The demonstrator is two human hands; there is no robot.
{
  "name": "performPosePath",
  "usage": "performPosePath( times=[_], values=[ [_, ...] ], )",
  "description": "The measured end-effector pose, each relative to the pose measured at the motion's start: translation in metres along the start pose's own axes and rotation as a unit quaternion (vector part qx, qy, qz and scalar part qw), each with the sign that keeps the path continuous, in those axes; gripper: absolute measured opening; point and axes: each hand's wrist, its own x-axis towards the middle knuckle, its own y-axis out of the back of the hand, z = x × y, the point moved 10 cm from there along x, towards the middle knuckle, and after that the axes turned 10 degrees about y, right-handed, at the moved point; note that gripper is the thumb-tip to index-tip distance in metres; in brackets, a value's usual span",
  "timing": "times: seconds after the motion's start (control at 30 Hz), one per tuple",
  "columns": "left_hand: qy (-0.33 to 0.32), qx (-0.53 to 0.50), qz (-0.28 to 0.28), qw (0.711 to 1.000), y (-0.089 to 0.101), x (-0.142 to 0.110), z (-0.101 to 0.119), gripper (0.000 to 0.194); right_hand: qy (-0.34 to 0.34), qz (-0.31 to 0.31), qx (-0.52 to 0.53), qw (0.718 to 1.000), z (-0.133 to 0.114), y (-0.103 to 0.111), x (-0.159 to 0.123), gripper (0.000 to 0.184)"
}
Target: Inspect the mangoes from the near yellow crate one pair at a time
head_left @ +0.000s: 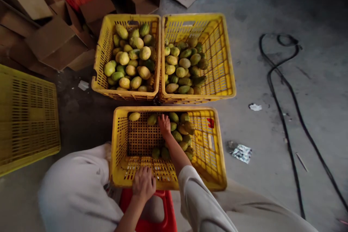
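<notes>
Green and yellowish fruits (177, 136) lie in the near yellow crate (169, 108), gathered mostly from 12 round to 5 o'clock inside it, while a lone yellow fruit (134, 116) sits at its 10 o'clock corner. The right hand (164, 125) reaches down among them toward 12 o'clock, between two green fruits, its fingers slightly apart; whether it grips one, I cannot tell. The left hand (144, 182) lies over the crate's rim at 7 o'clock, fingers close together; whether they clasp the rim is unclear. A red stool (170, 212) shows at 6 o'clock, by that rim. Beyond the near crate, two more yellow crates stand side by side, the left crate (98, 59) at 11 o'clock and the right crate (217, 56) at 1 o'clock, both holding similar fruits. Farther out on the floor (244, 116) are cardboard boxes (56, 40) at 10 o'clock and a black cable (282, 116) at 3.
</notes>
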Motion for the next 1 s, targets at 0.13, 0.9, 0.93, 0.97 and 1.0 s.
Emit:
performPosePath(
  times=[0.13,0.9,0.93,0.97,1.0],
  values=[
    [-0.002,-0.006,-0.017,1.0,0.001,0.0,0.003,0.034,-0.024,-0.015,0.013,1.0,-0.008,-0.01,-0.011,0.061],
    [0.009,-0.034,0.019,0.999,-0.037,-0.011,-0.003,0.045,0.208,-0.097,-0.015,0.973,-0.145,0.012,0.019,0.085],
    [0.01,-0.036,0.018,0.999,-0.038,-0.011,-0.003,0.045,0.22,-0.098,-0.021,0.97,-0.155,0.012,0.021,0.078],
    [0.009,-0.038,0.017,0.999,-0.038,-0.012,-0.002,0.045,0.217,-0.105,-0.026,0.97,-0.162,0.01,0.024,0.074],
    [0.006,-0.039,0.014,0.999,-0.037,-0.013,-0.002,0.044,0.215,-0.112,-0.027,0.97,-0.168,0.009,0.028,0.069]
  ],
)
